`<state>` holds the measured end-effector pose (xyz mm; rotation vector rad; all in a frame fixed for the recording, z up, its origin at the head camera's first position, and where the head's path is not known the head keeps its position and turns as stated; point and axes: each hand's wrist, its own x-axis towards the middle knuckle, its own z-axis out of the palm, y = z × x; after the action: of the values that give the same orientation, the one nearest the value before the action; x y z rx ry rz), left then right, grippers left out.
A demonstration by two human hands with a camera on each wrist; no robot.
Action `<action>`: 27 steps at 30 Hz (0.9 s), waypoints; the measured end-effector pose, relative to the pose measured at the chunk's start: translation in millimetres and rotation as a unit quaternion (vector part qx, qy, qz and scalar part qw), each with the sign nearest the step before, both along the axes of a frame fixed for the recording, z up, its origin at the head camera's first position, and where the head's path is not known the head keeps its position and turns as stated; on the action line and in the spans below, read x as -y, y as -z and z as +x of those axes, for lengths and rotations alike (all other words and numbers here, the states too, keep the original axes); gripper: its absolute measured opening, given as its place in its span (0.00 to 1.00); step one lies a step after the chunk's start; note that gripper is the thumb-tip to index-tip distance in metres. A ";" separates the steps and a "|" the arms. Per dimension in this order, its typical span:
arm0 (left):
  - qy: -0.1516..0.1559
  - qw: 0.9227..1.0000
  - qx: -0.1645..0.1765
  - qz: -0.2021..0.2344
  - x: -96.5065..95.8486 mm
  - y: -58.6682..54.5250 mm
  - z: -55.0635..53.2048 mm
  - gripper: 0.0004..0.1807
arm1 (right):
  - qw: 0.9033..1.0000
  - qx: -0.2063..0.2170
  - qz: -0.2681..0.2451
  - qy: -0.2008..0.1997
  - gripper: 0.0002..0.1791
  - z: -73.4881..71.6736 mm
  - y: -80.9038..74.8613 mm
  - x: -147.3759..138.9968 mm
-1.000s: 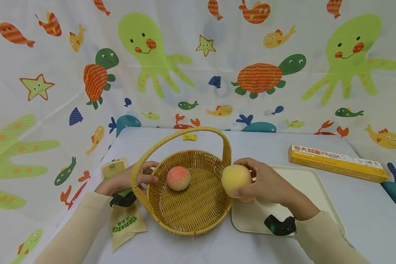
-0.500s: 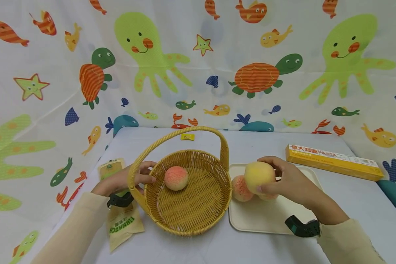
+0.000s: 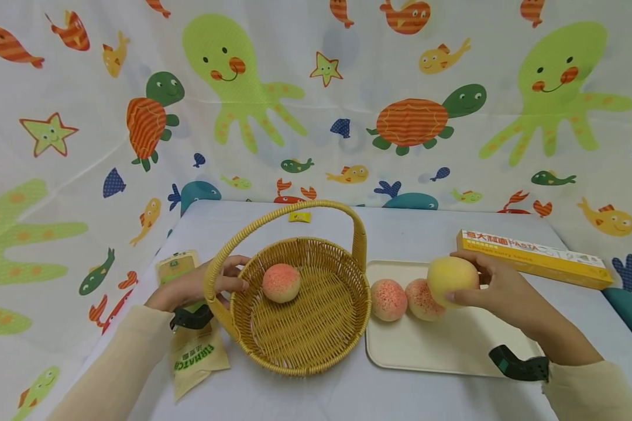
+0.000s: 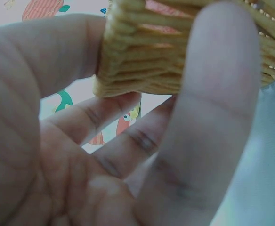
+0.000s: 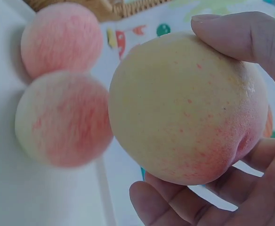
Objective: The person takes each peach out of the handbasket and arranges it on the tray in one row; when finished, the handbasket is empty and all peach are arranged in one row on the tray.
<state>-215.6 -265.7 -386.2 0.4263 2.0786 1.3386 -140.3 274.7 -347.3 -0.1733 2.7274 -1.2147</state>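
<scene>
My right hand (image 3: 495,287) grips a yellow peach (image 5: 184,108) between thumb and fingers, above the right part of a cream tray (image 3: 416,356). Two pink-speckled peaches lie on that tray: one peach (image 3: 388,300) near its left edge, the other peach (image 3: 423,299) beside it, partly covered by the yellow one in the head view. Left of the tray stands a wicker basket (image 3: 305,345) with a tall arched handle, and a pink peach (image 3: 281,283) sits inside it. My left hand (image 3: 202,285) holds the basket's left side, its fingers around the woven wall (image 4: 142,61).
Under my left forearm lies a tan paper packet (image 3: 197,362). A yellow pasta box (image 3: 532,257) is at the back right, and a small yellow wrapped item (image 3: 299,217) lies behind the basket. A printed cloth (image 3: 295,105) hangs behind the table.
My right hand has carried the yellow peach rightward from the basket's right rim to above the tray, uncovering the two peaches there. The left hand stays on the basket.
</scene>
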 end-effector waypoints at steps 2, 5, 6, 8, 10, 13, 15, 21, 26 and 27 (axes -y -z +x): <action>0.001 1.000 -0.001 -0.001 -0.5 -0.9 -0.1 0.34 | 1.000 0.007 0.003 0.006 0.43 0.8 2.4 -7.3; 0.001 1.000 -0.002 -0.003 -0.9 -1.6 -0.3 0.34 | 1.000 0.014 0.003 0.007 0.43 1.1 6.1 -16.2; 0.001 1.000 -0.001 -0.003 -0.9 -1.6 -0.4 0.35 | 1.000 0.016 0.005 0.010 0.44 0.9 7.3 -18.6; 0.000 1.000 0.000 -0.003 -0.8 -1.3 -0.6 0.35 | 1.000 0.020 0.009 0.011 0.44 0.7 10.3 -22.5; 0.000 1.000 0.001 -0.001 -0.7 -0.8 -1.0 0.35 | 1.000 0.023 0.012 0.015 0.44 0.3 13.3 -25.7; 0.001 1.000 0.002 0.004 -0.4 0.1 -1.4 0.35 | 0.999 0.030 0.014 0.019 0.44 -0.3 18.3 -29.8; 0.002 1.000 0.002 0.007 -0.2 0.7 -1.6 0.35 | 0.999 0.034 0.014 0.021 0.44 -1.0 21.7 -32.2; 0.004 1.000 0.001 0.009 0.1 1.5 -1.9 0.34 | 0.998 0.045 0.024 0.029 0.43 -5.0 31.0 -36.9; 0.002 1.000 0.002 0.007 -0.3 0.6 -1.6 0.34 | 0.996 0.067 0.042 0.039 0.46 -9.0 39.5 -40.2; 0.002 1.000 0.003 0.008 -0.4 0.5 -1.5 0.34 | 0.996 0.071 0.045 0.041 0.46 -9.7 41.0 -41.0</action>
<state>-217.1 -265.2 -386.7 0.4328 2.0623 1.3541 -150.0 315.7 -388.3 0.0348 2.6812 -1.0762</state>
